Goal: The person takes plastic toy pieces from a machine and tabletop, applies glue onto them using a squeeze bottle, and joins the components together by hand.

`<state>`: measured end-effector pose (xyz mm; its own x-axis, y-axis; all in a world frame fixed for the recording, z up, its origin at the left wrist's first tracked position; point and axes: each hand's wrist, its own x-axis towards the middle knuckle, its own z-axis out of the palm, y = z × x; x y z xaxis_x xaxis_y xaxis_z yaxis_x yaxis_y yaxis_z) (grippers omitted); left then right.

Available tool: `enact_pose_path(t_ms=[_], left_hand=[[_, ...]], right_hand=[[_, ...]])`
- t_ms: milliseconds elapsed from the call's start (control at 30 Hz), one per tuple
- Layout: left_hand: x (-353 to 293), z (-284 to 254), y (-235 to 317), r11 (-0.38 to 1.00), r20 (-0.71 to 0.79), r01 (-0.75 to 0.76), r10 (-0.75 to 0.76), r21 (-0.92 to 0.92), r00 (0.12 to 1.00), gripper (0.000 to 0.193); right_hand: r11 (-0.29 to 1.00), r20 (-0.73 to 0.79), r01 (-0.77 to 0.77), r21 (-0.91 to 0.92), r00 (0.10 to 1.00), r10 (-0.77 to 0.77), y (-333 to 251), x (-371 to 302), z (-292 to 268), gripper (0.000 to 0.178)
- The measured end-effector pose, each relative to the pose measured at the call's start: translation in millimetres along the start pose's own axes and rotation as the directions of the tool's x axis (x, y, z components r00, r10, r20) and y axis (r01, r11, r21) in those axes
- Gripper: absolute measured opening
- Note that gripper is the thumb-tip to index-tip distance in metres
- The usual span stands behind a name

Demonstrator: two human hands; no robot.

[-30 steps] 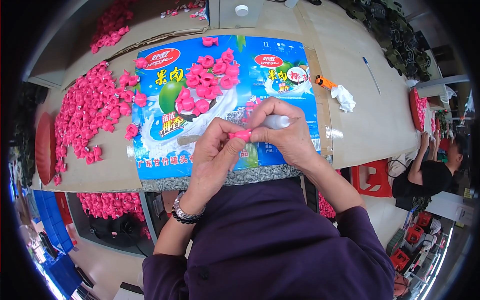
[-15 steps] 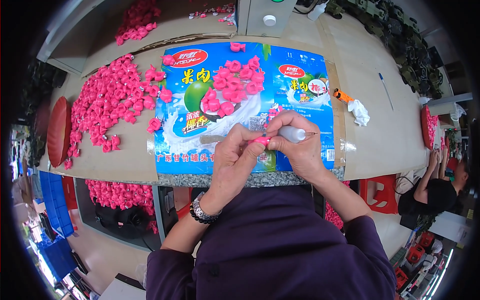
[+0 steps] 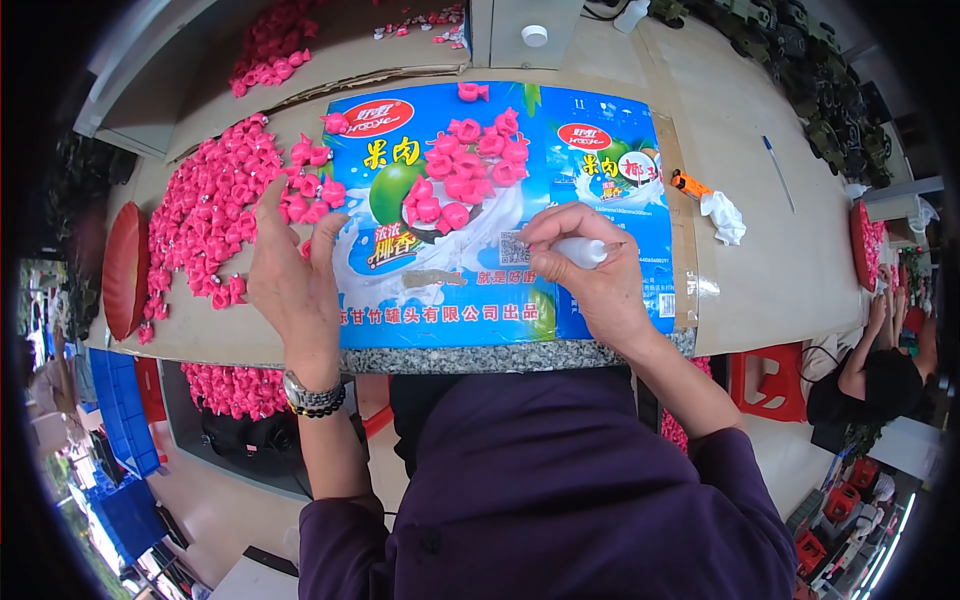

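My left hand [image 3: 297,290] is over the right edge of a big pile of small pink flower-like pieces [image 3: 205,205], thumb and fingers apart, with nothing seen held in it. In my right hand [image 3: 607,292] is a small white squeeze bottle [image 3: 580,251] with a thin needle tip that points right. Its thumb and forefinger come together over the printed blue cardboard sheet [image 3: 400,325]; I cannot make out anything between them. A smaller group of pink pieces [image 3: 468,165] lies on the sheet, beyond both hands.
A red oval dish [image 3: 126,270] stands tilted at the table's left end. To the right of the sheet are an orange cutter [image 3: 690,185], a crumpled white tissue [image 3: 724,217] and a pen [image 3: 778,172]. More pink pieces [image 3: 235,388] fill a space below the table. Another person works at far right.
My hands have moved apart. The pink piece they held together no longer shows in them. My left hand has gone left to the big pile and opened; my right still holds the bottle.
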<state>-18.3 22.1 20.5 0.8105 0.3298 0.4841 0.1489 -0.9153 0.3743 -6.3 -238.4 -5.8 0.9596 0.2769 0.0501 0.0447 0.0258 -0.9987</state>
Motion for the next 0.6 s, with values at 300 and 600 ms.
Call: enact_pose_path(t_ms=[300, 600], left_hand=[[-28, 38, 43, 0.907, 0.148, -0.279, 0.337, -0.316, 0.93, 0.025], [-31, 40, 51, 0.926, 0.302, -0.302, 0.361, -0.226, 0.882, 0.023]], right_hand=[[0.999, -0.095, -0.026, -0.024, 0.995, 0.023, -9, 1, -4, 0.037], [0.998, -0.005, 0.059, 0.039, 0.998, -0.059, -15, 3, -16, 0.035]])
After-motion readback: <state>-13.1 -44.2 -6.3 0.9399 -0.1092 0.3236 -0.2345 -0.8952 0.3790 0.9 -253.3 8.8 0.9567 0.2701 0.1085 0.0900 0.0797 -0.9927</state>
